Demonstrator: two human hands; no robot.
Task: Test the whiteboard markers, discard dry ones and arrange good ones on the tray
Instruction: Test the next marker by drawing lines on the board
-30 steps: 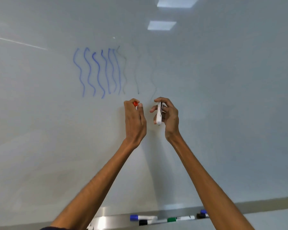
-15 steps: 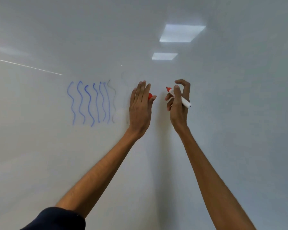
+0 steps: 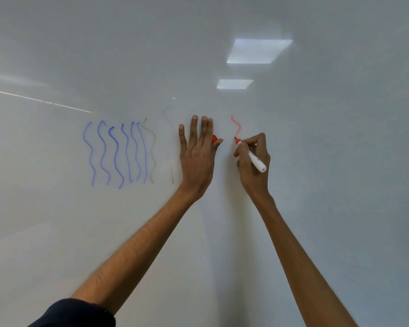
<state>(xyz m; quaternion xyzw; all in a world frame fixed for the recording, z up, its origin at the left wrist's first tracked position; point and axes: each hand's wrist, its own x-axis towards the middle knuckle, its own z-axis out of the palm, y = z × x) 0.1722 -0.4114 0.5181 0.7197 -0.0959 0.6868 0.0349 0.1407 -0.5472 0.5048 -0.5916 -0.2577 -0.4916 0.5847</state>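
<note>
A slim red-tipped whiteboard marker with a white plastic barrel [image 3: 256, 162] meets the board mid-stroke, its nib at the foot of a short red squiggle [image 3: 236, 126] that reads bright and unbroken, a fair sign this one has ink. The right hand [image 3: 252, 177] grips the marker low on the barrel, close behind the nib, fingers curled round it in a writing hold with the blunt end angling back over the knuckles. Just beside it, the left hand [image 3: 197, 158] lies flat against the glossy white whiteboard [image 3: 328, 166], fingers straight, while its thumb pinches a small red plastic cap [image 3: 214, 139] against the side of the hand.

The marker looks light, rigid and smooth; a hold near the nib should steer it best, and the soft felt tip probably wants only gentle pressure. The cap is small and could easily slip.

Left of the hands run 6 blue wavy lines [image 3: 115, 156], then 2 faint grey lines [image 3: 153, 152], likely from weaker pens. 2 ceiling-light reflections [image 3: 257, 51] gleam above. A dark sleeve [image 3: 76, 315] shows at the lower edge. The tray is out of sight.
</note>
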